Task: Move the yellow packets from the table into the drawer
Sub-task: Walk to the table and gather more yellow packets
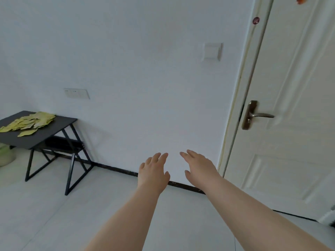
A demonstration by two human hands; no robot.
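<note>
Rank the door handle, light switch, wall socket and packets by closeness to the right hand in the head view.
From the right hand:
1. Door handle, up to its right.
2. Light switch, high above it.
3. Wall socket, far to the left.
4. Packets, farthest left, on the table.

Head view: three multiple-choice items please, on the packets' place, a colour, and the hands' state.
1. The yellow packets lie: A on the table; B on the floor; C in a hand.
2. The table top is: A white; B red; C black.
3. The left hand and right hand are: A gripping packets; B open and empty; C clenched fists.
Answers: 1 A, they are heaped on the table at far left. 2 C, the bare top shows black. 3 B, fingers stretched, nothing held.
</note>
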